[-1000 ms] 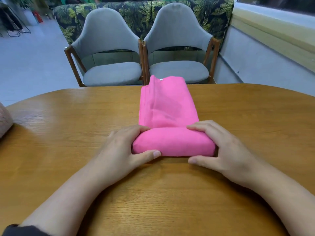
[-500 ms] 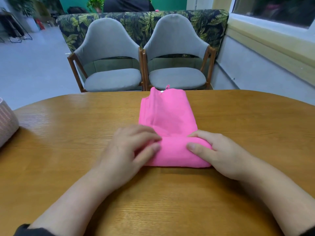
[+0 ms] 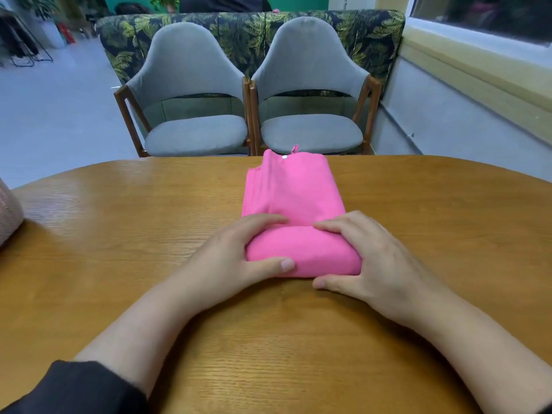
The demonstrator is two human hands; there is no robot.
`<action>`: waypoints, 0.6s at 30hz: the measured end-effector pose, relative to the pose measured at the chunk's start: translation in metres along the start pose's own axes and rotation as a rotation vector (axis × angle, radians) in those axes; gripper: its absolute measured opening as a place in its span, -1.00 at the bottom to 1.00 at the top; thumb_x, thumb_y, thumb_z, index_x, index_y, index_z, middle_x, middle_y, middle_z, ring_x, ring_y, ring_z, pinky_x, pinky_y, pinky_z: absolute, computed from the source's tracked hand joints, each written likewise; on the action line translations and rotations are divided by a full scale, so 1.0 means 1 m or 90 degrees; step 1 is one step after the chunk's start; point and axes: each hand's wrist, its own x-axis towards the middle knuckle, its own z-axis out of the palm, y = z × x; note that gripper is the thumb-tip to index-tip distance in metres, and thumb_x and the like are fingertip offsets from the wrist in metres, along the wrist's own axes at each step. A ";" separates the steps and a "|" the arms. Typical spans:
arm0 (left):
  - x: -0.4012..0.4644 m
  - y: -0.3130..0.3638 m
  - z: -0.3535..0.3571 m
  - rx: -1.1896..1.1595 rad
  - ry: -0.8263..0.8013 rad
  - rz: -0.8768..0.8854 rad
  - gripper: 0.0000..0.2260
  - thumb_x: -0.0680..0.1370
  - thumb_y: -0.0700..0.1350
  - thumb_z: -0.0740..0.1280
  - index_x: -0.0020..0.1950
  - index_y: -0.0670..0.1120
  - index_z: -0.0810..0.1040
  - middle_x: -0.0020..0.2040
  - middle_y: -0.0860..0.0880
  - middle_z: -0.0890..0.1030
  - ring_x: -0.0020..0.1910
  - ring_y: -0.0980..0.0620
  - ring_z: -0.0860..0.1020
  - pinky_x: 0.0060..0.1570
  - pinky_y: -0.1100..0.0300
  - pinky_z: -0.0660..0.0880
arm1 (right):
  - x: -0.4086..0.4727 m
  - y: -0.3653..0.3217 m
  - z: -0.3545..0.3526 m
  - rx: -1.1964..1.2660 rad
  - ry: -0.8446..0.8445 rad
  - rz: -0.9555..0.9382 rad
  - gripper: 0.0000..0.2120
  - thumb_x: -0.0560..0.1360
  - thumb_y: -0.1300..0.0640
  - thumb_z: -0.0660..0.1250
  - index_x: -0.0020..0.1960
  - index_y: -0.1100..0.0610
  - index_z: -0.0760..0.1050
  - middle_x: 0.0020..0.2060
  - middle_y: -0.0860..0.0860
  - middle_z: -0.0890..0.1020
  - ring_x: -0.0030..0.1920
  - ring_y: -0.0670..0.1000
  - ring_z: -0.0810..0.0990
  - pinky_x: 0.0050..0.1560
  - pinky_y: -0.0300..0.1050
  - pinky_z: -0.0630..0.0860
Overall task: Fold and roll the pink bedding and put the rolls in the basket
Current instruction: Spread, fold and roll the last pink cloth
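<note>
Resting on the oval wooden table [image 3: 119, 264], two bare forearms reach in from the near edge, the left one ending in a dark sleeve [image 3: 68, 389] at about 7 o'clock of the view. The left hand [image 3: 230, 258] curls round the left end of a pink roll [image 3: 304, 252]: its fingers lie over the top of the roll and its thumb presses along the near side. The right hand [image 3: 373, 258] clasps the right end the same way, fingers bent over the top and thumb stretched flat on the wood against the roll's near edge. Both hands are thus clamped on the fabric, one at each end, with bare pink cloth showing between them.

The roll sits near the middle of the table, and it is the near, rolled-up part of the pink bedding [image 3: 292, 189], whose flat folded strip runs away from the hands toward 12 o'clock. The far end of the strip reaches the far table edge, where a small white snap [image 3: 284, 157] and a little pink loop [image 3: 295, 149] show.

At 9 o'clock, cut by the frame's edge, part of a pale pink woven basket [image 3: 9, 213] stands on the table, well apart from the bedding.

Beyond the table, two grey upholstered chairs [image 3: 194, 94] with wooden frames stand side by side, touching or nearly so. Behind them runs a sofa back [image 3: 254, 28] in a dark leaf print. At 2 o'clock a pale wall with a yellowish sill [image 3: 478, 70] runs along under a window.
</note>
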 end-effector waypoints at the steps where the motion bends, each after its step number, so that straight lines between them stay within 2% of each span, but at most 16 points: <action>1: -0.001 -0.003 -0.003 -0.015 -0.009 -0.007 -0.46 0.36 0.33 0.40 0.30 0.21 0.50 0.26 0.32 0.53 0.28 0.35 0.45 0.25 0.43 0.33 | 0.002 -0.001 -0.001 0.008 0.003 0.009 -0.27 0.30 -0.37 0.45 0.42 -0.19 0.39 0.22 -0.35 0.39 0.29 -0.25 0.39 0.36 -0.12 0.36; 4: -0.002 -0.006 -0.009 -0.066 -0.011 -0.034 -0.56 0.40 0.27 0.41 0.25 0.20 0.52 0.20 0.32 0.56 0.21 0.31 0.51 0.16 0.43 0.37 | 0.006 -0.004 -0.006 0.018 -0.008 0.042 -0.32 0.32 -0.35 0.45 0.39 -0.21 0.42 0.18 -0.39 0.42 0.21 -0.37 0.37 0.29 -0.22 0.32; 6: -0.001 -0.003 -0.009 -0.094 0.007 -0.049 -0.66 0.46 0.20 0.39 0.20 0.16 0.57 0.15 0.27 0.61 0.15 0.29 0.55 0.11 0.43 0.39 | 0.007 -0.004 -0.008 0.045 -0.017 0.061 -0.32 0.30 -0.39 0.42 0.37 -0.22 0.45 0.16 -0.40 0.46 0.18 -0.43 0.38 0.25 -0.36 0.30; 8: -0.001 0.001 -0.009 -0.137 0.010 -0.064 -0.72 0.49 0.15 0.38 0.16 0.10 0.62 0.09 0.19 0.66 0.09 0.23 0.59 0.08 0.37 0.44 | 0.007 -0.005 -0.010 0.090 -0.026 0.074 -0.34 0.26 -0.43 0.40 0.31 -0.24 0.51 0.13 -0.40 0.51 0.18 -0.43 0.41 0.21 -0.46 0.32; 12: -0.005 0.009 -0.014 -0.169 -0.018 -0.107 -0.75 0.56 0.14 0.34 0.08 0.04 0.68 -0.01 0.10 0.70 -0.01 0.14 0.64 0.03 0.24 0.52 | 0.007 -0.003 -0.014 0.153 -0.083 0.111 -0.61 0.24 -0.52 0.35 0.03 -0.48 0.54 -0.02 -0.30 0.62 0.08 -0.24 0.55 0.22 -0.11 0.48; 14: -0.008 0.014 -0.017 -0.157 -0.037 -0.125 -0.77 0.60 0.14 0.33 -0.03 0.04 0.69 -0.14 0.12 0.69 -0.15 0.18 0.61 -0.09 0.25 0.49 | 0.005 -0.004 -0.016 0.253 -0.127 0.127 -0.61 0.30 -0.46 0.41 0.06 -0.34 0.61 -0.06 -0.22 0.69 -0.01 -0.16 0.65 0.15 0.06 0.57; 16: -0.007 0.015 -0.019 -0.126 -0.057 -0.138 -0.70 0.61 0.17 0.29 -0.08 0.00 0.70 -0.24 0.05 0.65 -0.25 0.19 0.53 -0.18 0.22 0.43 | 0.004 -0.006 -0.018 0.307 -0.163 0.134 -0.57 0.33 -0.42 0.39 0.05 -0.19 0.65 -0.10 -0.12 0.73 -0.06 -0.06 0.70 0.09 0.17 0.60; 18: -0.008 0.014 -0.019 -0.063 -0.027 -0.128 -0.72 0.56 0.22 0.31 -0.04 0.07 0.70 -0.13 0.07 0.67 -0.19 0.25 0.54 -0.16 0.29 0.41 | 0.005 -0.008 -0.019 0.317 -0.179 0.137 -0.57 0.35 -0.42 0.37 0.03 -0.15 0.65 -0.12 -0.08 0.74 -0.09 -0.02 0.71 0.07 0.20 0.60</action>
